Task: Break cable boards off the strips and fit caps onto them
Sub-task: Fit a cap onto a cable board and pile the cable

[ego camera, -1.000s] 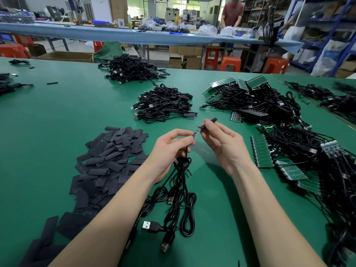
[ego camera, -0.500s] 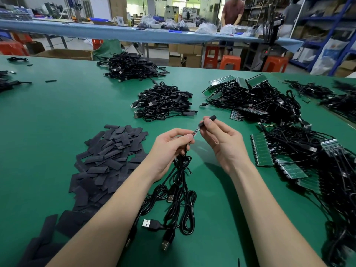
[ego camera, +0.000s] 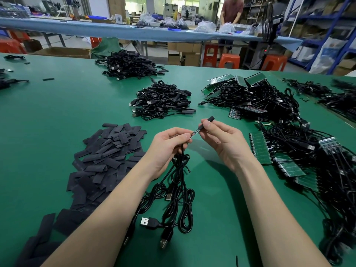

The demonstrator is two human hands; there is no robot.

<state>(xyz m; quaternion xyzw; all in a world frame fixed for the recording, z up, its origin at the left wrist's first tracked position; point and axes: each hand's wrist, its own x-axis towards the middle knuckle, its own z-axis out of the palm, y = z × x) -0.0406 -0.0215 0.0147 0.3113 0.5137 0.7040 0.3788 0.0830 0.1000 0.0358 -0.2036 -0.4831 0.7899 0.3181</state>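
My left hand [ego camera: 169,147] pinches the cable end of a small cable board [ego camera: 195,132], whose bare part shows between my two hands. My right hand [ego camera: 221,139] pinches a black cap [ego camera: 209,120] that sits partly over the board's far end and sticks out past my fingertips. Several black USB cables [ego camera: 177,199] hang from my left hand and coil on the green table between my forearms. Green board strips [ego camera: 260,147] with cables attached lie to the right.
A heap of flat black caps [ego camera: 107,157] lies left of my left arm. Bundles of black cables [ego camera: 161,102] sit in the middle, with another cable pile [ego camera: 127,63] farther back. A tangle of strips and cables [ego camera: 250,93] fills the right side. A person stands at the far blue bench.
Both hands have stayed almost still. The cap looks slightly further over the board's end than one second ago.
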